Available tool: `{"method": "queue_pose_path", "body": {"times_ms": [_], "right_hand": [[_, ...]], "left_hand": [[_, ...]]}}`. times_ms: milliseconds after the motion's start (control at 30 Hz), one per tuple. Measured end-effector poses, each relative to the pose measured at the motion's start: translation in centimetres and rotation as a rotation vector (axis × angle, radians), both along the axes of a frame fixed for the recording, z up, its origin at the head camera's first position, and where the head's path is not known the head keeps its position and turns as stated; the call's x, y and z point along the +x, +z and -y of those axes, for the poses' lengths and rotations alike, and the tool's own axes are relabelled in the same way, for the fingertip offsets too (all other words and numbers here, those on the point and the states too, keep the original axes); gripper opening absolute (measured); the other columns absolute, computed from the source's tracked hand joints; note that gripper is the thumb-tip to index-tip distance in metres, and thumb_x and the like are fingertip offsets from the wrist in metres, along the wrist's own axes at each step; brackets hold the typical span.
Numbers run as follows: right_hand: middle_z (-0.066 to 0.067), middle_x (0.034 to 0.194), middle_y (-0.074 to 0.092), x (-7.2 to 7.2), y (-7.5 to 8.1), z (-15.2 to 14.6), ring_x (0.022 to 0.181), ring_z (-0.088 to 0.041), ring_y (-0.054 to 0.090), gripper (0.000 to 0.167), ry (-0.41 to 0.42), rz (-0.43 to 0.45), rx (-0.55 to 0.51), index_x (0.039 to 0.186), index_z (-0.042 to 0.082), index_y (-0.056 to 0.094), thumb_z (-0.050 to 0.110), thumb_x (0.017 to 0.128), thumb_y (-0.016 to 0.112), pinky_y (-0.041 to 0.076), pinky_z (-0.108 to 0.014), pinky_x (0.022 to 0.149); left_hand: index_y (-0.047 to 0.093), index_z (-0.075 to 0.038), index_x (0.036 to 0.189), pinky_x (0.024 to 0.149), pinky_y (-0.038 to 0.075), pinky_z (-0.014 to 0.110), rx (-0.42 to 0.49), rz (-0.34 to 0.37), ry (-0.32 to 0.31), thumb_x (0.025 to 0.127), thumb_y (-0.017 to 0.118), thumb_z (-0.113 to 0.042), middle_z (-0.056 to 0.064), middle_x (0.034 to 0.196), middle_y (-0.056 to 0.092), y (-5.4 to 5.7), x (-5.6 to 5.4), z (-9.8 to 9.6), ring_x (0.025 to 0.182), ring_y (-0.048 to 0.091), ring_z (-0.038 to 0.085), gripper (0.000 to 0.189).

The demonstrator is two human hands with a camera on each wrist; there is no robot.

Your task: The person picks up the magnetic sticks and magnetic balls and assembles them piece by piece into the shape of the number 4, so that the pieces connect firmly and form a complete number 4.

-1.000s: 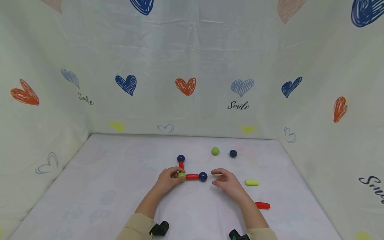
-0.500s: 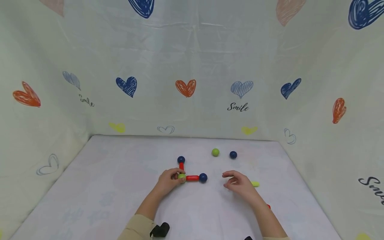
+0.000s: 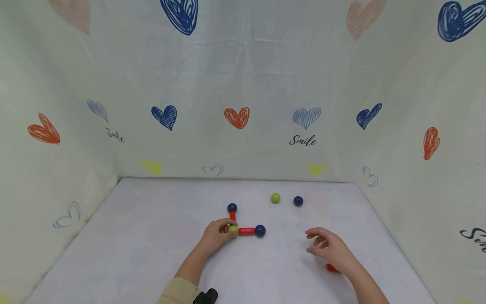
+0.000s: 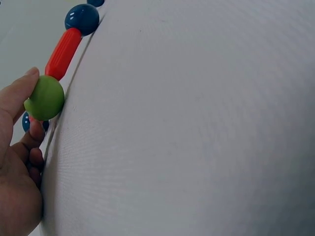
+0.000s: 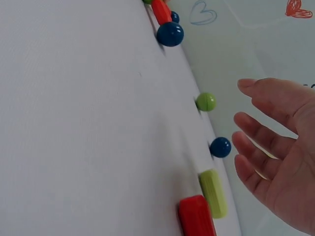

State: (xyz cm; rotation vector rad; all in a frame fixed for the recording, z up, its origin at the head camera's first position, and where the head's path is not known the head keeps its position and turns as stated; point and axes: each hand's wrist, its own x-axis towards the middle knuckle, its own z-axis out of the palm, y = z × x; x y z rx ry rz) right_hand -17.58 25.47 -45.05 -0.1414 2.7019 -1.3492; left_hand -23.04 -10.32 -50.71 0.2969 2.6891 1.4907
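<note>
My left hand [image 3: 217, 235] pinches a green ball [image 3: 233, 229] at the corner of an L-shaped piece on the table. From that ball one red rod [image 3: 247, 231] runs right to a blue ball [image 3: 260, 231]. Another red rod [image 3: 233, 216] points away to a second blue ball [image 3: 232, 207]. My right hand [image 3: 332, 249] hovers at the right with loosely bent fingers and holds nothing. Under it lie a loose red rod [image 3: 332, 268], partly covered by the hand, and a yellow-green rod [image 5: 213, 194], nearly hidden in the head view.
Toward the back of the white-covered table [image 3: 152, 236] lie a loose green ball [image 3: 275, 198] and a loose blue ball [image 3: 298, 201]. A pale curtain [image 3: 197, 139] printed with hearts surrounds the table at the back and sides.
My right hand has moved right, away from the L-shaped piece, to above the loose rods. My left hand keeps its pinch on the green ball. The head view has shifted slightly.
</note>
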Motion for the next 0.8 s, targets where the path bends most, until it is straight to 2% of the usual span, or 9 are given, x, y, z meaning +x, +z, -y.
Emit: {"method": "queue_pose_path", "body": {"times_ms": [233, 333, 567, 667, 800], "right_hand": [[-0.002, 0.100, 0.063, 1.2, 0.2, -2.4, 0.088, -0.018, 0.053, 0.044, -0.029, 0.044, 0.105, 0.115, 0.007, 0.065, 0.013, 0.076, 0.083, 0.046, -0.027, 0.074], [-0.002, 0.098, 0.061, 1.5, 0.2, -3.4, 0.086, -0.018, 0.052, 0.043, -0.011, 0.056, 0.128, 0.114, 0.005, 0.065, 0.014, 0.076, 0.083, 0.046, -0.029, 0.073], [-0.006, 0.095, 0.058, 2.3, -0.2, -5.4, 0.080, -0.015, 0.050, 0.043, 0.077, 0.029, 0.099, 0.110, 0.001, 0.064, 0.017, 0.075, 0.084, 0.046, -0.026, 0.067], [-0.005, 0.094, 0.058, 2.4, -0.4, -6.0, 0.078, -0.015, 0.050, 0.043, 0.077, 0.049, 0.097, 0.109, 0.003, 0.065, 0.020, 0.075, 0.085, 0.045, -0.026, 0.065], [-0.005, 0.088, 0.054, 2.3, -0.7, -6.5, 0.079, -0.019, 0.049, 0.040, 0.062, 0.107, 0.125, 0.105, 0.004, 0.066, 0.015, 0.072, 0.086, 0.044, -0.025, 0.064]], "left_hand": [[0.071, -0.015, 0.107, 0.061, 0.036, 0.029, 0.000, 0.011, 0.012, 0.086, 0.076, -0.023, -0.001, 0.077, 0.049, 0.1, 0.2, -0.2, 0.076, 0.044, 0.018, 0.022], [0.071, -0.015, 0.107, 0.061, 0.036, 0.030, 0.000, 0.009, 0.012, 0.086, 0.076, -0.022, -0.001, 0.077, 0.049, 0.0, 0.3, -0.2, 0.077, 0.044, 0.019, 0.022], [0.071, -0.016, 0.107, 0.063, 0.037, 0.030, -0.012, 0.018, 0.008, 0.085, 0.077, -0.020, -0.001, 0.079, 0.050, -0.2, 0.2, -0.2, 0.079, 0.045, 0.019, 0.024], [0.070, -0.015, 0.108, 0.064, 0.037, 0.031, -0.025, 0.000, -0.002, 0.082, 0.079, -0.018, 0.000, 0.081, 0.050, -0.1, 0.2, -0.1, 0.080, 0.045, 0.020, 0.027], [0.070, -0.014, 0.108, 0.065, 0.037, 0.032, -0.030, -0.019, -0.010, 0.080, 0.080, -0.015, 0.000, 0.082, 0.050, 0.0, 0.2, -0.1, 0.081, 0.045, 0.020, 0.030]]}}
